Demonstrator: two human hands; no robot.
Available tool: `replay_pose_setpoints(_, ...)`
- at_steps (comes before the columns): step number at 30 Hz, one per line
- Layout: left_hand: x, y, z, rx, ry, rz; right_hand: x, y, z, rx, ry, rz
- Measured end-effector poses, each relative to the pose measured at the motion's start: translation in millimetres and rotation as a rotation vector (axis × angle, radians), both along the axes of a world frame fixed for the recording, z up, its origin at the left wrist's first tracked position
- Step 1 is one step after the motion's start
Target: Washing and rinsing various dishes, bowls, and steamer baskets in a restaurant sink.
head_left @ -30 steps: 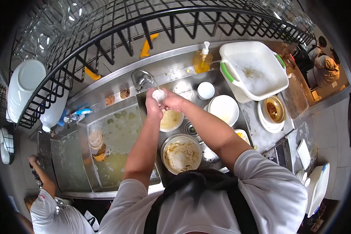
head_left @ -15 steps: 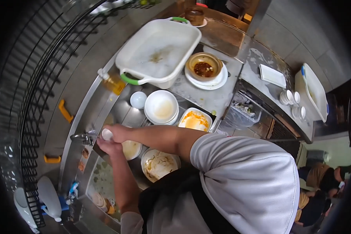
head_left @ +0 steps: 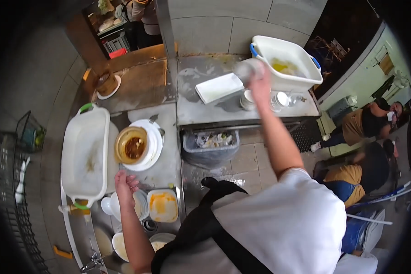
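Note:
Over the far counter, my right hand is stretched out and closed on a small pale cup, which motion blurs. Short stacks of small white cups stand just beneath this hand, with a white rectangular dish to the left. My left hand holds nothing, its fingers loosely apart, above a stack of white bowls by the sink. Ahead of it, a brown clay pot with dark sauce rests on stacked white plates.
A white tub with green handles stands left; another with blue handles is at the back right. A lined waste bin sits below the counter. A square orange-stained dish lies near the faucet. Two people are at right.
My view has turned right. My right hand has left the sink and reached to the far counter with the cup. My left hand has let go of it and risen above the bowls.

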State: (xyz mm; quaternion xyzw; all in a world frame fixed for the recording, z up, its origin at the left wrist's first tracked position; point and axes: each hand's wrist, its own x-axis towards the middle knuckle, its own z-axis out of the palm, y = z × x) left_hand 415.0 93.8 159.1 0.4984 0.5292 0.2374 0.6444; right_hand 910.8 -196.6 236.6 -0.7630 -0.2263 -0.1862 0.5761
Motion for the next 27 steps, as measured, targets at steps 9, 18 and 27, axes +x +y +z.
replay_pose_setpoints(9, 98, 56, -45, -0.059, 0.132, -0.018, 333, -209, -27, -1.133, 0.221, -0.284)
replay_pose_setpoints(18, 82, 4, -4, -0.143, -0.068, 0.284, -16, 79, -39, -0.367, 0.238, 0.815)
replay_pose_setpoints(27, -66, -144, 33, -0.304, -0.315, 0.507, -189, 276, -114, -0.726, -0.370, 1.278)
